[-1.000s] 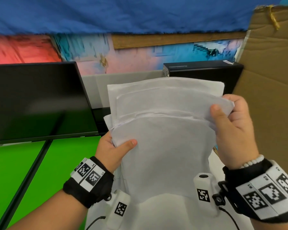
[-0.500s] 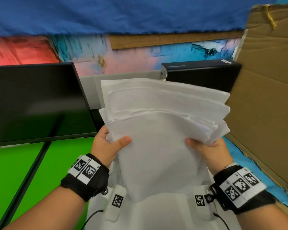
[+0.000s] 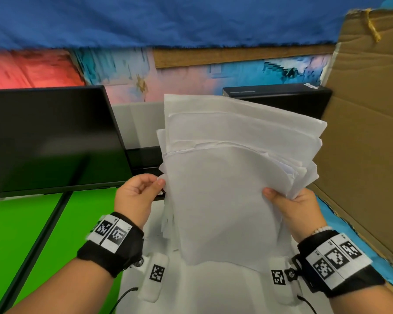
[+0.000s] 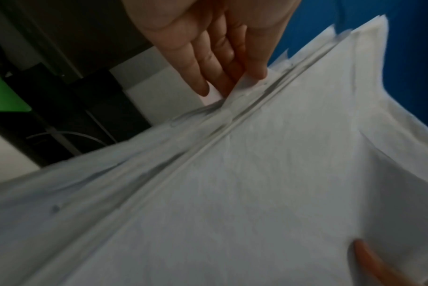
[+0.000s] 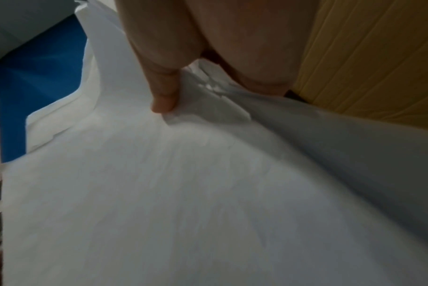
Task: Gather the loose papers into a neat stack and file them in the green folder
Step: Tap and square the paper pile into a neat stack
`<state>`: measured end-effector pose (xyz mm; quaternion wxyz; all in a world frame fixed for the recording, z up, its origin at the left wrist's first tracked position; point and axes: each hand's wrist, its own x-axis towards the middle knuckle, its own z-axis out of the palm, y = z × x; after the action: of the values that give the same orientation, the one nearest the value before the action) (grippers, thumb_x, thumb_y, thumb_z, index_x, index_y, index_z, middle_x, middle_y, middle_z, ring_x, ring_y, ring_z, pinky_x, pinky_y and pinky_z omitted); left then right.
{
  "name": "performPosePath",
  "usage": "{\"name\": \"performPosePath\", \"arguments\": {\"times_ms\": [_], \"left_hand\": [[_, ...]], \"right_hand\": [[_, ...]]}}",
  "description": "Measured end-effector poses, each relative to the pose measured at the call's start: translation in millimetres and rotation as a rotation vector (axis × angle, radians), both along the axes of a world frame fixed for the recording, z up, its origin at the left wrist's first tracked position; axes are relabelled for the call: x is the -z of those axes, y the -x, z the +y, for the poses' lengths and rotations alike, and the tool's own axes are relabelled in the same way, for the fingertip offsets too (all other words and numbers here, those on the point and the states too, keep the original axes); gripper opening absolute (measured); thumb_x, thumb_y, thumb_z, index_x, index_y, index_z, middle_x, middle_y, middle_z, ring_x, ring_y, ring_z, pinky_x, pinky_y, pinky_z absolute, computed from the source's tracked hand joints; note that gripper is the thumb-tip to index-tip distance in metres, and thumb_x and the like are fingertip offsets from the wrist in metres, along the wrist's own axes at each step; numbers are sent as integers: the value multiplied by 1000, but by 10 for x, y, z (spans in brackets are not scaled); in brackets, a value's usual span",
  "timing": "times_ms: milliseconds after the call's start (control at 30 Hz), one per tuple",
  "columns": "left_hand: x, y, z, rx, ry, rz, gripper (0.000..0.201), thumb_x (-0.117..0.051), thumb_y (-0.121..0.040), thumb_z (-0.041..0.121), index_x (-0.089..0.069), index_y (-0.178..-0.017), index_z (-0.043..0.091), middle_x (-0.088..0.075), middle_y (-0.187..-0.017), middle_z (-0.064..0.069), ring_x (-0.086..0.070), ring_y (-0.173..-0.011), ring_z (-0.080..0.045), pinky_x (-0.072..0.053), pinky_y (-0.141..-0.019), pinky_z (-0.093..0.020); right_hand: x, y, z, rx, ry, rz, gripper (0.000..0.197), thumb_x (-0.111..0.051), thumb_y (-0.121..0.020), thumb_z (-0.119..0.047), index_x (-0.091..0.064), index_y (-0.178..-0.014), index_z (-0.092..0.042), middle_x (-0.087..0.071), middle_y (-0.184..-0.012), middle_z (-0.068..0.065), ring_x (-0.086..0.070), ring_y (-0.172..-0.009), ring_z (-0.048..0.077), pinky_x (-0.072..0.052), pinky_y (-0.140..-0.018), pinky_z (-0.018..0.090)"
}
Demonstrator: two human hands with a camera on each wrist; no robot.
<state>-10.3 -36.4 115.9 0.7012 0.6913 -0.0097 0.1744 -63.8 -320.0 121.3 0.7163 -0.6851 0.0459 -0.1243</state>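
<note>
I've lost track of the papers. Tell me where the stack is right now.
In the head view the stack of papers is held up at centre, right hand gripping its right edge, left hand at its left edge, beside the black monitor.

Head view looks down; wrist views, close and blurry, share papers (image 3: 232,177).

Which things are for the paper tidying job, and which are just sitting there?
For the job:
- papers, uneven stack
- right hand, gripping their right edge
- left hand, fingertips at their left edge

Just there:
- black monitor
- cardboard sheet
- black box
</note>
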Motion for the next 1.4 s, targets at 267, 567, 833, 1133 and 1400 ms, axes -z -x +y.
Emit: {"name": "performPosePath", "arguments": {"times_ms": [267,567,833,1133,1400], "left_hand": [[-530,-33,-87,71,-40,-254,24,-63,-82,13,-64,-71,34,-68,-89,10,-61,-83,-12,-50,-82,-33],[105,-103,-11,406,-249,58,100,-78,-34,70,-41,-120,35,-57,-124,3,-56,-115,-9,-45,-101,-34],[233,85,-306,248,-288,118,30,-58,-87,15,-49,-97,41,-58,-103,22,-58,-95,9,-43,-99,-28],[205,137,-350,281,-254,32,64,-71,-69,35,-49,-125,15,-63,-111,9,-60,-95,13,-45,-78,-2],[263,4,-338,309,-317,134,71,-71,-50,50,-56,-114,24,-64,-105,14,-59,-98,4,-48,-85,-11]], "right_hand": [[-68,10,43,-3,84,-31,30,-64,-83,-2,-64,-88,-32,-73,-73,-16,-68,-70,-1,-54,-65,19],[-177,56,84,-2,34,-117,38,-60,-83,4,-63,-92,-32,-71,-77,-27,-67,-72,-8,-49,-60,7],[-128,124,222,147,-6,-63,21,-65,-84,-11,-64,-92,-30,-69,-95,-3,-66,-88,12,-54,-81,30],[-143,177,248,146,-68,9,40,-73,-75,-18,-56,-111,-20,-63,-98,-2,-60,-91,11,-53,-70,22],[-401,57,146,56,-67,-157,70,-84,-56,-24,-58,-120,-15,-69,-108,5,-69,-93,14,-59,-78,35]]}}
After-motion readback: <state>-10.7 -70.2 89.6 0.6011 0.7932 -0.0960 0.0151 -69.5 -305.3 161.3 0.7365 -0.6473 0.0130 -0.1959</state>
